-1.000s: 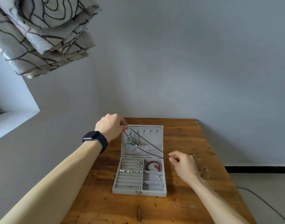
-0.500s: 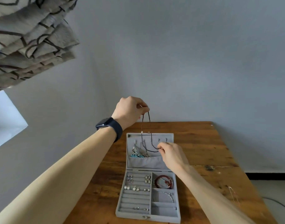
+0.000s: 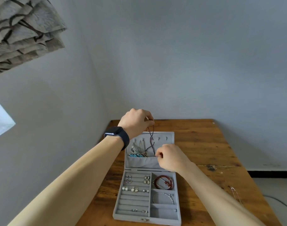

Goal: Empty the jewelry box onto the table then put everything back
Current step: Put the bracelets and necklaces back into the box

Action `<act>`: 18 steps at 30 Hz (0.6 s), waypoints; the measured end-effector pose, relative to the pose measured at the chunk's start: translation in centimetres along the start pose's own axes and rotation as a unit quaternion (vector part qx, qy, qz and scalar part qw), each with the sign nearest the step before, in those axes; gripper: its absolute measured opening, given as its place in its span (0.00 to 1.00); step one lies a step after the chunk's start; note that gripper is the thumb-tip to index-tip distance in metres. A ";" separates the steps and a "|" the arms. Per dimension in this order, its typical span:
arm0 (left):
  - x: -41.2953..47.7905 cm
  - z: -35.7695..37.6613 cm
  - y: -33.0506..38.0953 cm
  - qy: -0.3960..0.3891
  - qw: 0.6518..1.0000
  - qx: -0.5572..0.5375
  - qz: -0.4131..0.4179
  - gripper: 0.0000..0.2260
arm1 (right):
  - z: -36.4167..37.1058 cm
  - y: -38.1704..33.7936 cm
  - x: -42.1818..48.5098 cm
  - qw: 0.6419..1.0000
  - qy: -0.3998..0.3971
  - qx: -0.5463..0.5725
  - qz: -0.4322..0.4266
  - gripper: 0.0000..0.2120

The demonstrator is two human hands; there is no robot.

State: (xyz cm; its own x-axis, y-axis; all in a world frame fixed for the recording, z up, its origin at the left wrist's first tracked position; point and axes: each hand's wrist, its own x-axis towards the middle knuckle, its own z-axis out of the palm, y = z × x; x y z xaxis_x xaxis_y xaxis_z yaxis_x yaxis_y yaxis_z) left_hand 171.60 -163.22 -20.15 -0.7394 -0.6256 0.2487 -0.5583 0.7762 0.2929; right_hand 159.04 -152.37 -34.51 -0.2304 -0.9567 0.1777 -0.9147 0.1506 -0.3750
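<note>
- left hand [image 3: 136, 121] pinches the top of the thin dark-purple beaded necklace [image 3: 151, 139].
- right hand [image 3: 172, 158] pinches its lower end; feed slowly into the grey felt lid pocket [image 3: 142, 162].

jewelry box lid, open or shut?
Open. The lid is swung back behind the tray, its hooks and pocket showing, and the tray's compartments are exposed.
</note>
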 end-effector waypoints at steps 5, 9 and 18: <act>-1.0 2.4 -0.8 -0.052 0.999 0.017 0.000 0.06 | -1.1 0.1 -0.1 0.985 0.133 0.097 0.044 0.12; -1.5 4.2 -1.2 -0.064 0.998 0.021 -0.001 0.05 | -1.6 -0.6 0.7 0.973 0.165 0.157 0.024 0.10; -2.2 6.4 -3.6 0.028 0.991 0.125 0.037 0.12 | -0.9 -0.7 2.2 0.970 0.243 -0.007 0.013 0.08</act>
State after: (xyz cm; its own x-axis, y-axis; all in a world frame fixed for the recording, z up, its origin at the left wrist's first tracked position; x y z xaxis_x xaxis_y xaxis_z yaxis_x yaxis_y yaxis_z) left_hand 172.84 -164.11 -27.69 -0.7631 -0.5646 0.3145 -0.5848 0.8104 0.0359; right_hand 158.88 -154.40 -33.03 -0.3803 -0.7228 0.5770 -0.9099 0.1805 -0.3735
